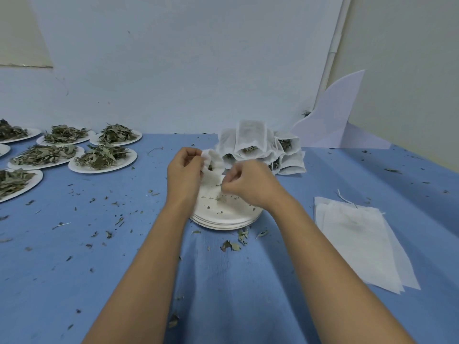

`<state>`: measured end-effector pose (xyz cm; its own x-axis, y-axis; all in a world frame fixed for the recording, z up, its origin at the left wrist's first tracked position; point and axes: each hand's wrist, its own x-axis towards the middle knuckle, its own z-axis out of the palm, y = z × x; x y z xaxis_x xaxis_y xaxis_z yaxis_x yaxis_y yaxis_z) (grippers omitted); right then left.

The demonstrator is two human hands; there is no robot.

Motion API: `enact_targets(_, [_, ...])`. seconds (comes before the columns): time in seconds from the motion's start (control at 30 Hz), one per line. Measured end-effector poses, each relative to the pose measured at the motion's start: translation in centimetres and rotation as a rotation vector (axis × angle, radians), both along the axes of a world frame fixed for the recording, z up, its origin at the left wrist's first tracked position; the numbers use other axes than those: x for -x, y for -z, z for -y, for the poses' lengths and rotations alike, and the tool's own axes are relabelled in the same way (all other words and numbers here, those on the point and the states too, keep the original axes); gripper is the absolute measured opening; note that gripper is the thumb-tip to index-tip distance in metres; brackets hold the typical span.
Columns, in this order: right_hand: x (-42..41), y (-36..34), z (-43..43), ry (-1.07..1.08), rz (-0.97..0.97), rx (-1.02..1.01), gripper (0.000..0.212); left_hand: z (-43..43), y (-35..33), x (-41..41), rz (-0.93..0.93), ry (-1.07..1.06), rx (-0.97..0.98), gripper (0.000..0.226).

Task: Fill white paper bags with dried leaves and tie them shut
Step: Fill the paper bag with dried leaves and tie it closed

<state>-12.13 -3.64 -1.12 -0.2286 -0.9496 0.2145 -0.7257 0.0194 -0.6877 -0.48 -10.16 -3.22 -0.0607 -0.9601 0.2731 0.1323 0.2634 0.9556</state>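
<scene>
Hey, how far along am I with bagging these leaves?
Done: a pile of filled bags stands behind the plate stack; whether they are tied is unclear. In hand: the left hand grips one bag holding leaves, the right hand pinching beside it. To do: several plates of leaves at left, flat empty bags at right.

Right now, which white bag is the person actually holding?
The bag gripped by the left hand above the plate stack; filled bags sit piled behind it, empty bags lie flat at right.
</scene>
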Motion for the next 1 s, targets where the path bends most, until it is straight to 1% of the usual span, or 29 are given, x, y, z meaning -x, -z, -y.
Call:
enact_targets(0.07, [-0.1,-0.1,0.2,0.108,0.174,0.222,0.011,-0.4,-0.3,0.3,-0.003,0.048,0.051,0.026])
enact_targets(0.1, [-0.3,0.0,0.4,0.138,0.219,0.288,0.008,-0.7,-0.5,0.4,-0.01,0.081,0.072,0.027])
enact_targets(0.17, [-0.7,0.1,0.6,0.186,0.234,0.362,0.003,-1.2,-0.9,0.7,-0.015,0.156,0.114,0.027])
enact_targets(0.2, [-0.8,0.3,0.6,0.208,0.231,0.39,0.004,-1.4,-1.0,0.9,-0.003,0.189,0.133,0.026])
enact_targets(0.27, [-0.8,0.6,0.8,0.233,0.181,0.423,0.023,-1.8,-1.3,1.1,0.02,0.24,0.15,0.025])
enact_targets(0.3, [-0.7,0.7,0.8,0.22,0.158,0.406,0.028,-2.0,-1.3,1.2,0.027,0.257,0.153,0.025])
enact_targets(0.33, [-0.6,0.7,0.9,0.192,0.152,0.375,0.029,-2.0,-1.4,1.3,0.032,0.267,0.153,0.025])
enact_targets(0.37, [-0.6,0.6,0.9,0.153,0.167,0.341,0.03,-2.0,-1.4,1.3,0.032,0.271,0.145,0.025])
enact_targets(0.47, [-0.3,-0.1,0.6,0.034,0.24,0.268,0.049,-1.6,-1.3,0.9,-0.026,0.27,0.063,0.026])
enact_targets(0.5, [-0.2,-0.4,0.4,0.003,0.276,0.263,0.051,-1.4,-1.3,0.8,-0.046,0.27,0.035,0.024])
enact_targets(0.57, [-0.3,-0.5,0.4,0.011,0.451,0.296,0.04,-1.1,-1.2,0.7,-0.044,0.256,0.01,0.021])
enact_targets(0.6, [-0.4,-0.5,0.4,0.053,0.562,0.327,0.032,-1.0,-1.1,0.7,-0.039,0.241,0.007,0.02])
enact_targets(0.63, [-0.5,-0.4,0.5,0.118,0.628,0.369,0.026,-1.0,-1.0,0.7,-0.043,0.224,0.001,0.02])
enact_targets(0.67, [-0.3,-0.3,0.6,0.199,0.617,0.404,0.021,-1.0,-1.0,0.7,-0.056,0.208,-0.01,0.02])
enact_targets(0.7, [0.0,-0.2,0.7,0.263,0.563,0.412,0.019,-0.9,-1.0,0.6,-0.076,0.197,-0.021,0.021])
enact_targets(0.73, [0.2,-0.1,0.6,0.284,0.507,0.377,0.019,-0.9,-1.0,0.5,-0.097,0.193,-0.03,0.021])
enact_targets(0.8, [0.6,0.0,0.5,0.213,0.47,0.228,0.021,-0.7,-1.1,0.3,-0.126,0.194,-0.045,0.023])
enact_targets(0.87, [0.5,0.1,0.4,0.132,0.487,0.141,0.013,-0.5,-1.0,0.2,-0.116,0.205,-0.042,0.021])
enact_targets(0.9, [0.3,0.1,0.4,0.11,0.503,0.133,0.009,-0.6,-0.9,0.2,-0.088,0.208,-0.028,0.02])
enact_targets(1.0, [-0.1,0.0,0.6,0.082,0.624,0.124,0.011,-0.9,-0.5,0.3,0.095,0.17,0.096,0.015])
